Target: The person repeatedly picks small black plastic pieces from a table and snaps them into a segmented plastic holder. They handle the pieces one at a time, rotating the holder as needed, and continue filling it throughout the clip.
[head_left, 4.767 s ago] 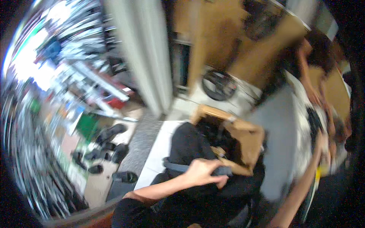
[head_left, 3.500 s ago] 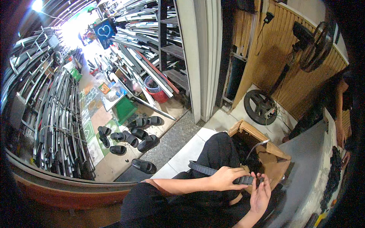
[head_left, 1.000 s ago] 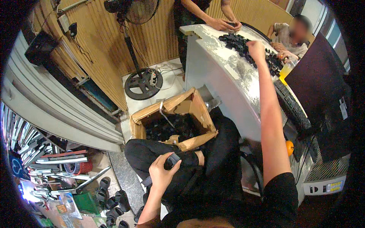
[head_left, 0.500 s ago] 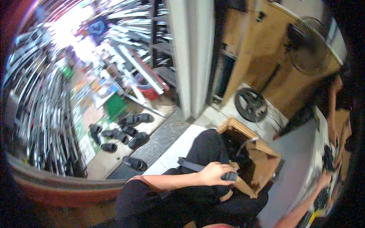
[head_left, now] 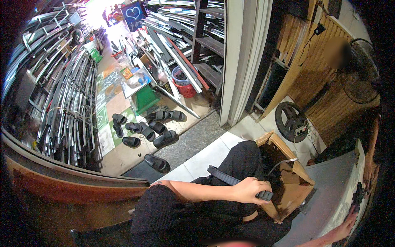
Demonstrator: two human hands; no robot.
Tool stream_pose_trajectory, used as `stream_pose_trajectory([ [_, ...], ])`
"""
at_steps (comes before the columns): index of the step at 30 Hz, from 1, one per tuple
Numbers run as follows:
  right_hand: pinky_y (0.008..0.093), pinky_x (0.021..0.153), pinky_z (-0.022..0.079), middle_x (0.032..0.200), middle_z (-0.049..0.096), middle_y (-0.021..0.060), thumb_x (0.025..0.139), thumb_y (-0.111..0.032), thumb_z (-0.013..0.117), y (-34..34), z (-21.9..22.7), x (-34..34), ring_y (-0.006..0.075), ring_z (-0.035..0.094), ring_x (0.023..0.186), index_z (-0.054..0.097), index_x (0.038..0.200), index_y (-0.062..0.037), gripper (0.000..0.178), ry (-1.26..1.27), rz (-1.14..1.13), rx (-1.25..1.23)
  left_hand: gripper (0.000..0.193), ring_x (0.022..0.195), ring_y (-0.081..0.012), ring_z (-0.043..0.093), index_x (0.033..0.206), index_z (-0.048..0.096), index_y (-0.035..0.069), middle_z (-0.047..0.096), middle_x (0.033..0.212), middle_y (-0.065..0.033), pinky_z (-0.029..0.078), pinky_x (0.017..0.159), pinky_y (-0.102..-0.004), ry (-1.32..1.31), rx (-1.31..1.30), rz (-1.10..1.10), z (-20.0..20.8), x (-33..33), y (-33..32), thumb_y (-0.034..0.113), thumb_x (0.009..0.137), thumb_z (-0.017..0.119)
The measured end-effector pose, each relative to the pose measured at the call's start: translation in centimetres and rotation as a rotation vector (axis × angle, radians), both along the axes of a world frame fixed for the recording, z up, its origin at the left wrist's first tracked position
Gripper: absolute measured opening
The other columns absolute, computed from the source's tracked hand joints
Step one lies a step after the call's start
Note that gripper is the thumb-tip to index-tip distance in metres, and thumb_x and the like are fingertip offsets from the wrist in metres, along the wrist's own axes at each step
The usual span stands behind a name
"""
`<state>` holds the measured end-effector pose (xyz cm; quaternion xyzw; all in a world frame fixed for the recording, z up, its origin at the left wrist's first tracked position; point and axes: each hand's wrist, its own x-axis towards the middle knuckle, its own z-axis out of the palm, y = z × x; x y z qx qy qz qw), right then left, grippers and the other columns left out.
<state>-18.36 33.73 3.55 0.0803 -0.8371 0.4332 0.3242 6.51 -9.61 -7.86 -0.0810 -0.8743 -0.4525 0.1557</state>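
Observation:
A long black ribbed strip (head_left: 224, 176), perhaps a row of small black pieces, lies across my lap. My left hand (head_left: 251, 190) is closed around it near one end, and the ribbed end sticks out past my fingers. At the right rim my right hand (head_left: 347, 225) is beside several small black pieces (head_left: 358, 199) on the pale edge of a grey surface (head_left: 325, 191). Its fingers are too dark and bent by the rim to show a grip. An opened cardboard box (head_left: 296, 195) stands just beyond my left hand, dark inside, with a pale band across its rim.
A fan's round black base (head_left: 288, 121) with a power strip (head_left: 301, 130) and cables stands past the box. Several black slippers (head_left: 166, 139) lie by the stone doorway sill (head_left: 193, 138). Metal profiles (head_left: 72, 119) crowd the left. Another person's arm (head_left: 373, 140) shows at the right rim.
The view has turned, so most of the scene sits farther right. My left hand keeps its hold on the ribbed strip. My right hand now appears lower, below the black pieces.

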Motion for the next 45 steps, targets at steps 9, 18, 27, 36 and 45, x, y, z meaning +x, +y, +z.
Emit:
stream_pose_trajectory([
  [9, 0.0390, 0.094, 0.044, 0.127, 0.052, 0.0221, 0.097, -0.024, 0.049, -20.8, -7.9, 14.9, 0.0273, 0.052, 0.114, 0.046, 0.129, 0.0056, 0.043, -0.585, 0.555, -1.006, 0.041, 0.075, -0.0289, 0.064, 0.103, 0.065, 0.010, 0.066, 0.088, -0.0089, 0.050, 0.067, -0.0377, -0.003, -0.010, 0.001, 1.1, 0.0, -0.2, 0.040, 0.076, 0.072],
  [18, 0.0303, 0.085, 0.057, 0.123, 0.058, 0.0185, 0.099, -0.027, 0.049, -25.4, -8.0, 17.7, 0.0272, 0.063, 0.104, 0.049, 0.129, -0.0065, 0.037, -0.914, 0.810, -1.649, 0.040, 0.081, -0.0287, 0.067, 0.100, 0.067, 0.006, 0.068, 0.090, -0.0122, 0.053, 0.074, -0.0367, -0.079, -0.019, 0.025, 1.3, -0.7, 0.2, 0.029, 0.070, 0.080],
  [27, 0.0314, 0.086, 0.057, 0.121, 0.059, 0.0207, 0.097, -0.021, 0.053, -25.4, -6.9, 18.6, 0.0278, 0.065, 0.100, 0.051, 0.128, -0.0032, 0.035, -0.915, 0.778, -1.676, 0.035, 0.075, -0.0283, 0.067, 0.097, 0.067, 0.008, 0.068, 0.085, -0.0095, 0.053, 0.069, -0.0359, -0.030, -0.039, 0.067, 1.6, -0.8, 0.2, 0.029, 0.071, 0.079],
  [36, 0.0319, 0.091, 0.052, 0.120, 0.061, 0.0183, 0.071, 0.012, 0.071, -25.5, -6.6, 20.5, 0.0245, 0.060, 0.111, 0.052, 0.124, 0.0045, 0.057, -0.708, 0.703, -0.650, 0.049, 0.080, -0.0318, 0.065, 0.103, 0.065, 0.006, 0.066, 0.088, -0.0120, 0.052, 0.070, -0.0379, -0.042, -0.002, 0.037, 1.4, -0.8, -0.3, 0.035, 0.067, 0.080],
  [45, 0.0341, 0.095, 0.049, 0.113, 0.064, 0.0155, 0.072, 0.017, 0.057, -27.6, -7.7, 21.1, 0.0239, 0.060, 0.109, 0.057, 0.113, 0.0054, 0.042, -0.640, 0.592, -0.384, 0.060, 0.090, -0.0349, 0.064, 0.108, 0.063, 0.006, 0.066, 0.095, -0.0136, 0.050, 0.080, -0.0425, -0.070, 0.091, 0.003, 1.3, -0.1, -0.8, 0.047, 0.067, 0.078],
])
